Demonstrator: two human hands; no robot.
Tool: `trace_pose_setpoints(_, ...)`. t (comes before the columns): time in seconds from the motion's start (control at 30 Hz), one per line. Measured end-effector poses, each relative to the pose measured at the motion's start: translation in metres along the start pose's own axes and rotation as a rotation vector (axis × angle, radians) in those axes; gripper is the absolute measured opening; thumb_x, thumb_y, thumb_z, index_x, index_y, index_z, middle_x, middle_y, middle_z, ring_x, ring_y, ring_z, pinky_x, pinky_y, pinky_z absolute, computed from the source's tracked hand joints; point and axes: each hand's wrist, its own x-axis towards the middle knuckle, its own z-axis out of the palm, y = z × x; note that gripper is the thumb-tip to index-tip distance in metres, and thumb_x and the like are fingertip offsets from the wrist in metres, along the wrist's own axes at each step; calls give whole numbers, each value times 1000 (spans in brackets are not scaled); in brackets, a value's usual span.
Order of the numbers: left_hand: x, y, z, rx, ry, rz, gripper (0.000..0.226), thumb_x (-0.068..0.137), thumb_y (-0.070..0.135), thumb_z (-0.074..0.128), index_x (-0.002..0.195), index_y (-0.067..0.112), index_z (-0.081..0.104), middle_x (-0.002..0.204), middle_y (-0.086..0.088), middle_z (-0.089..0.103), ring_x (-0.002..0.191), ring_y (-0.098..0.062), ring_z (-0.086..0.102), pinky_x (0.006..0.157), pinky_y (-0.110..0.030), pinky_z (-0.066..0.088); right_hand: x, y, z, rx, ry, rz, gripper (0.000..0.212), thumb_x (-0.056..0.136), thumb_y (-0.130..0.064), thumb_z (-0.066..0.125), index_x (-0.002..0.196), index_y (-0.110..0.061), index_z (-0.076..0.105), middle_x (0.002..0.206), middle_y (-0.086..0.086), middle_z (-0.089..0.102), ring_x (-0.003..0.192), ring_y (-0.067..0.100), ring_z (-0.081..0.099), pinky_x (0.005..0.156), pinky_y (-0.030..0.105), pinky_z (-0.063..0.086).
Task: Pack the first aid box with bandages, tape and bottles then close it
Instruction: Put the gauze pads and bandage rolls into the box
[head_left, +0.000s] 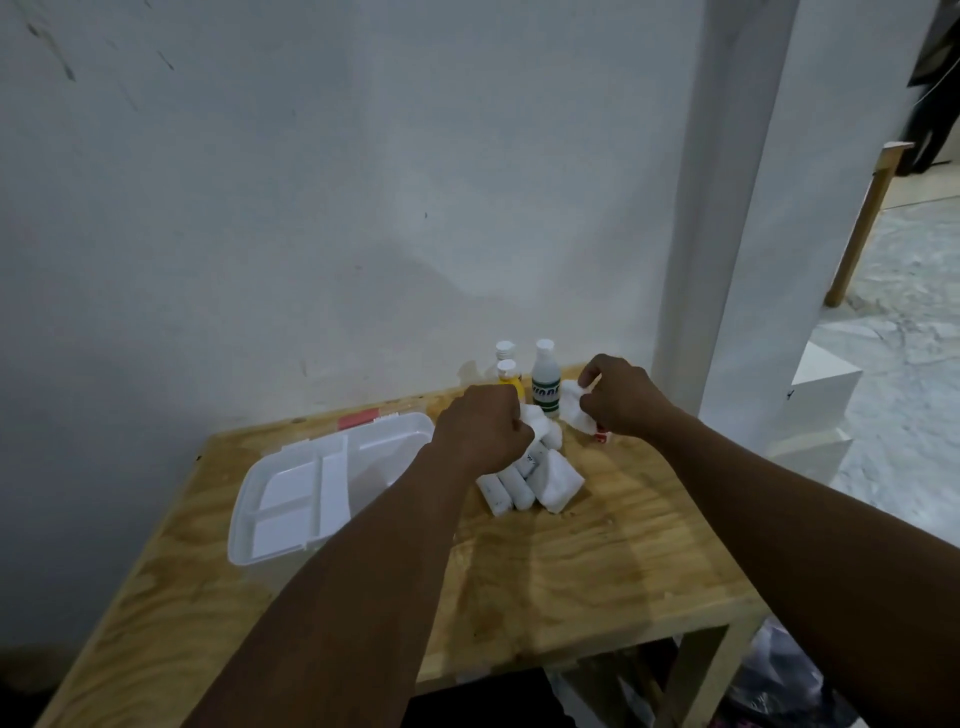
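— Well, what do the hands hold?
— The left hand and right hand each pinch a bandage near the bench's back edge, hiding the bottles' bases; the box sits open at the left.

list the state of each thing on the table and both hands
first aid box: open, tray empty
bottles: upright, capped, by the wall
bandage rolls: piled on the table, unpacked
left hand: closed on a bandage
right hand: closed on a bandage
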Motion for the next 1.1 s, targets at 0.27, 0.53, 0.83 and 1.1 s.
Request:
trace_pose_setpoints(0.27, -4, -2, -20, -280, 104, -85, 13, 81, 22, 67, 87, 10, 65, 90, -4, 67, 83, -19, 60, 65, -28, 44, -5, -17, -15, 95, 51, -37, 28, 90, -13, 51, 116, -16, 59, 116, 11, 62, 82, 24, 60, 68, 33, 51)
trace_pose_setpoints(0.53, -17, -19, -59, -403, 208, -159, 10, 81, 22, 69, 74, 17, 63, 89, 0, 71, 90, -14, 64, 63, -16, 41, -14, -61, -24, 456, 14, 13, 21, 90, -11, 48, 97, -12, 68, 111, 9, 60, 79, 32, 70, 56, 41, 62)
trace_pose_setpoints(0.83, -77, -102, -125, -362, 314, -327, 9, 80, 19, 67, 72, 15, 64, 79, -1, 72, 79, -19, 68, 67, -28, 53, -33, -139, 14, 673, -241, -8, 20, 89, -9, 63, 100, 7, 64, 91, 19, 63, 71, 33, 67, 66, 44, 63)
trace_pose_setpoints(1.1, -135, -181, -143, -285, 395, -504, 9, 80, 20, 69, 74, 13, 68, 85, 2, 72, 85, -16, 65, 63, -23, 43, -62, -209, 83, 491, -427, -130, 6, 86, -5, 62, 87, -10, 66, 82, 12, 71, 70, 19, 67, 67, 35, 53)
